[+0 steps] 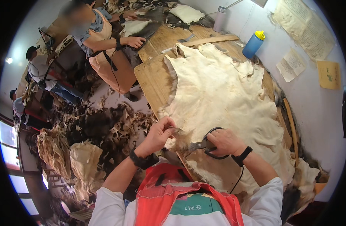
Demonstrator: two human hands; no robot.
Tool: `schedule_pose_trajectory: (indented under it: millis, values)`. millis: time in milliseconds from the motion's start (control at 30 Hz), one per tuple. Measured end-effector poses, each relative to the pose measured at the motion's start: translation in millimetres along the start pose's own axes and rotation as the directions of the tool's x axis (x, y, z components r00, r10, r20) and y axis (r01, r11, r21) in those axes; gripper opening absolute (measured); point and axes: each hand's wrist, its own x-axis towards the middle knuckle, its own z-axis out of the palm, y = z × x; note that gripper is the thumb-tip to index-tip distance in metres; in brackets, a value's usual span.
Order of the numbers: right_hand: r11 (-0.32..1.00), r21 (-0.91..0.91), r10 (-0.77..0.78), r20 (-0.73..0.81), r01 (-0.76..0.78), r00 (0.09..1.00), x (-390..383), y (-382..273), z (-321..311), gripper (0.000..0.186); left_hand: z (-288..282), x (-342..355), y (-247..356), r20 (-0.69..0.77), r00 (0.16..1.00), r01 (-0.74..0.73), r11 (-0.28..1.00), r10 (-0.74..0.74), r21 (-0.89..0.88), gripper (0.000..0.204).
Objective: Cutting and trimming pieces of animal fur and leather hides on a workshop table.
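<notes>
A large cream-coloured animal hide [222, 90] lies flesh side up over the wooden table, its near edge hanging past the table's front. My left hand [160, 132] pinches the hide's near left edge, where a tuft of brown fur shows below the fingers. In my right hand [226, 142] is a pair of black-handled scissors [198, 145], blades pointing left at that furry edge. The blade tips are partly lost against the fur, so I cannot tell how far apart they are. Each of my wrists wears a black band.
A blue bottle with a yellow lid [253, 45] and a grey tumbler [220, 19] stand along the wall. Bare wooden tabletop [152, 79] shows at left. Hide scraps [105, 128] heap on the floor. A co-worker in an apron [109, 67] handles hides at the far left.
</notes>
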Motion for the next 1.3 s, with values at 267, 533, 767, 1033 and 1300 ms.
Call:
schedule_pose_trajectory:
  millis: [267, 533, 767, 1033, 1300]
  values:
    - [0.998, 0.032, 0.050, 0.124, -0.054, 0.991, -2, -24, 12, 0.038, -5, -37, 10, 0.296, 0.948, 0.087, 0.989, -0.120, 0.122, 0.007]
    - [0.762, 0.202, 0.640, -0.087, -0.615, 0.764, -72, -35, 12, 0.041, 15, -9, -15, 0.282, 0.872, -0.441, 0.397, 0.400, 0.805, 0.056]
    - [0.694, 0.114, 0.719, -0.152, -0.711, 0.678, -78, -38, 25, 0.038, 53, -27, -58, 0.401, 0.903, -0.429, 0.328, 0.153, 0.842, 0.070]
    - [0.635, 0.163, 0.759, -0.317, -0.756, 0.569, -92, -47, 53, 0.043, 112, -19, -59, 0.133, 0.953, -0.256, 0.484, 0.274, 0.837, 0.033]
    - [0.675, 0.142, 0.731, -0.259, -0.724, 0.631, -85, -71, 50, 0.042, 102, -36, -101, 0.136, 0.878, -0.366, 0.459, 0.459, 0.810, 0.040]
